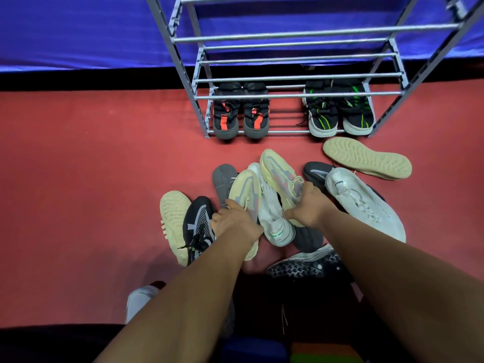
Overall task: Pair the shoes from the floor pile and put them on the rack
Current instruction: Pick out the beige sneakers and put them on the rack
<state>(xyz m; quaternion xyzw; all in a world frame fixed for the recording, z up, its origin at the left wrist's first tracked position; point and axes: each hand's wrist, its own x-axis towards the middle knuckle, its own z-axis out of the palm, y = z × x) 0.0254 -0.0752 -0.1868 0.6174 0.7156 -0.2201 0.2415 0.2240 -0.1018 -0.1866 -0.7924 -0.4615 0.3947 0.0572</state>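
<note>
Your two bare forearms come in from the bottom edge, nearest the lens. Left hand (234, 224) is curled over the heel end of a cream shoe (245, 189), thumb up along its side. Fingertips are hidden under the shoe. Right hand (309, 205) is clamped on the lace area of a second cream shoe (280, 171), tilted toe-up. Both sit in the floor pile, toes toward the rack (183, 69).

Rack: only the bottom tier is filled. There is a black-and-orange pair (239, 113) on the left and a black-and-green pair (337, 111) on the right, each side by side with toes toward you. The upper rails in view are bare bars, and the top is cut off by the frame.

Pile on the red floor (78, 166):
- A white shoe (275, 221) is wedged between the two cream ones.
- A larger white sneaker (366, 203) lies to the right.
- A black-grey shoe (199, 221) lies by your left hand, beside an upturned cream sole (174, 221).
- Another upturned cream sole (366, 158) lies just in front of the rack.
- A grey sole (224, 182) is half buried.
- A black patterned sole (306, 268) lies between your arms, mostly covered.

A pale shape (141, 297) low left — can't tell what it is.
</note>
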